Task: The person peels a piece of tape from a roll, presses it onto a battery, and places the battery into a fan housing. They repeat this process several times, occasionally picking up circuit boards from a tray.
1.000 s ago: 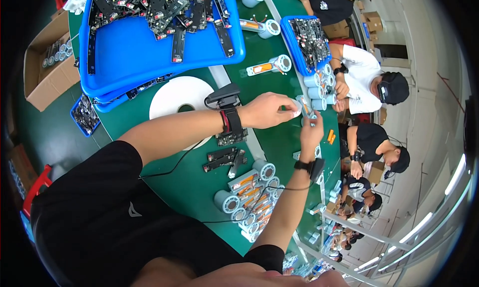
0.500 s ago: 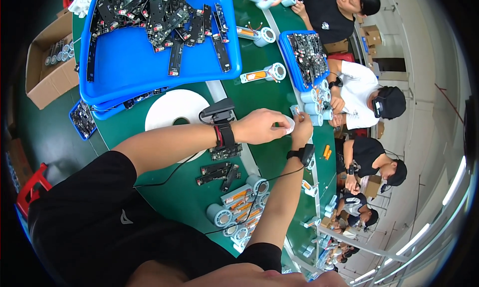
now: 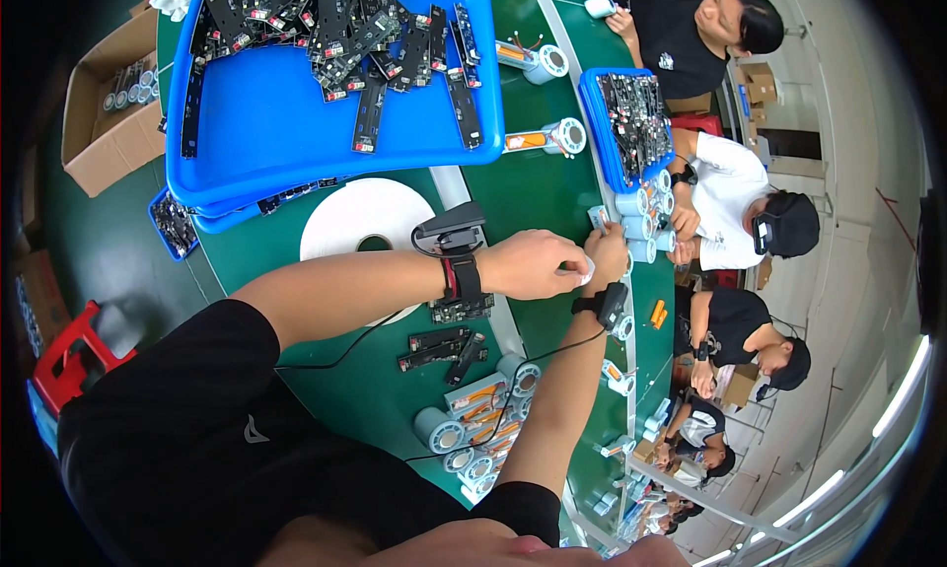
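My left hand (image 3: 538, 264) pinches a small white piece (image 3: 589, 269) between thumb and finger, close beside my right wrist. My right hand (image 3: 611, 252) is closed, its fingertips at a small light-blue part (image 3: 598, 218) that is mostly covered. Both hands are over the green table, and a dark strap with a device sits on each wrist. A large white roll (image 3: 340, 217) lies flat behind my left forearm. Below that forearm are several loose black circuit boards (image 3: 434, 348). Light-blue round-ended housings (image 3: 439, 429) with orange cells stand grouped between my arms.
A big blue tray (image 3: 266, 133) of circuit boards stands at upper left, stacked on another. A smaller blue tray (image 3: 592, 104) and light-blue cylinders (image 3: 634, 204) are by co-workers at the right. A cable (image 3: 345, 355) runs between my wrists. A cardboard box (image 3: 109, 158) holds more cylinders.
The view has shifted, so most things appear slightly further right. My left hand still pinches the white piece, now lower against my right wrist. The far co-worker's light-blue parts have moved.
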{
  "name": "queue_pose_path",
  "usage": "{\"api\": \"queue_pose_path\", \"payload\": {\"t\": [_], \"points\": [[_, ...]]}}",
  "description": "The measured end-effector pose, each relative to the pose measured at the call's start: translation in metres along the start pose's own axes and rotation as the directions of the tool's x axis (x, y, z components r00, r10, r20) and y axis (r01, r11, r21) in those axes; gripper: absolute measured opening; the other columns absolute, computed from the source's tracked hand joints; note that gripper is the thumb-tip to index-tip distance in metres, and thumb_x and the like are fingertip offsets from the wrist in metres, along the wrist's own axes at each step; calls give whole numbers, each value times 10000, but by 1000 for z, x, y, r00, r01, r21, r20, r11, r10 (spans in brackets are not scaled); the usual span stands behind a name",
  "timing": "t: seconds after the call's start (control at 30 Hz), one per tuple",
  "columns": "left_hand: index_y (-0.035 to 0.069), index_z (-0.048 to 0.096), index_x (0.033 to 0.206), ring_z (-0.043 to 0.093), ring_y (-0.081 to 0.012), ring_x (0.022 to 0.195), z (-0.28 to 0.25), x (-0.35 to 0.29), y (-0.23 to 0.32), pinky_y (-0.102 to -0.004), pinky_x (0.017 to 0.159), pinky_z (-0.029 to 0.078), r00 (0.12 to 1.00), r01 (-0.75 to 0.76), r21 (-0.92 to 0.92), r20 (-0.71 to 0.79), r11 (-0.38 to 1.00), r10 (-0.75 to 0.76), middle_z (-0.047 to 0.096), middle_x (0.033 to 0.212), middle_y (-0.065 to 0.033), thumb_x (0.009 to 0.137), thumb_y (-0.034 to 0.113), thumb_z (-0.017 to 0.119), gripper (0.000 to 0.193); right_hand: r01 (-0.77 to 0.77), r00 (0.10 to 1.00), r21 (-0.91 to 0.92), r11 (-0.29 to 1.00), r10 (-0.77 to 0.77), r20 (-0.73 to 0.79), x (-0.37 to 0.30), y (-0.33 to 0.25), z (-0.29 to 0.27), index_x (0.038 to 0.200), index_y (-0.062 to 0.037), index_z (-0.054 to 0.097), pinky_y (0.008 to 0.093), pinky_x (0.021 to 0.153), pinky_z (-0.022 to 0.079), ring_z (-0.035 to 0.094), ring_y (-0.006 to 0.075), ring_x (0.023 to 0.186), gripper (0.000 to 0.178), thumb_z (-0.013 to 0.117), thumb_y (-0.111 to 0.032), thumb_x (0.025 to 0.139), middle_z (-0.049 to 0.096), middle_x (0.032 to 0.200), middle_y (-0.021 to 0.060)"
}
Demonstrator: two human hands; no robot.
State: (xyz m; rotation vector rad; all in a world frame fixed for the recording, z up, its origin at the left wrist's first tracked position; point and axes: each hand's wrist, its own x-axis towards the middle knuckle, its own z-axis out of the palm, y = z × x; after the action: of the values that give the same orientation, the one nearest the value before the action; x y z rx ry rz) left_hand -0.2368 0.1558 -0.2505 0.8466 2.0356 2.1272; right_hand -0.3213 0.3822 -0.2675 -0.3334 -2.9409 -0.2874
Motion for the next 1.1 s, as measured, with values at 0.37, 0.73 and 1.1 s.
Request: {"api": "queue_pose_path", "payload": {"t": [0.37,0.73,1.1], "points": [[82,703,1010,686,-338,945,1,2,-8,-449,834,531,997,1,29,-77,1000,1,719,986,-123,920,276,646,221,-505,858,861,-58,72,508,3,26,-11,1219,-8,621,280,722,583,705,195,864,278,647,-138,974,720,1032,119],[63,712,1096,653,-270,868,-2,3,-4,-379,754,521,992,-61,12,-111,998,62,651,984,-105,950,236,673,230,-393,901,876,-280,73,428,-52,45,-35,1175,-38,633,274,703,597,697,184,830,230,677,-69,951,701,1010,94],[58,714,1147,622,-217,918,8,-3,-3,-345,755,522,997,-82,-92,-6,992,82,567,1061,-99,957,178,684,227,-19,998,926,378,-46,39,-148,-5,-105,1219,26,624,248,663,575,681,132,832,293,678,-32,938,699,996,90]]}}
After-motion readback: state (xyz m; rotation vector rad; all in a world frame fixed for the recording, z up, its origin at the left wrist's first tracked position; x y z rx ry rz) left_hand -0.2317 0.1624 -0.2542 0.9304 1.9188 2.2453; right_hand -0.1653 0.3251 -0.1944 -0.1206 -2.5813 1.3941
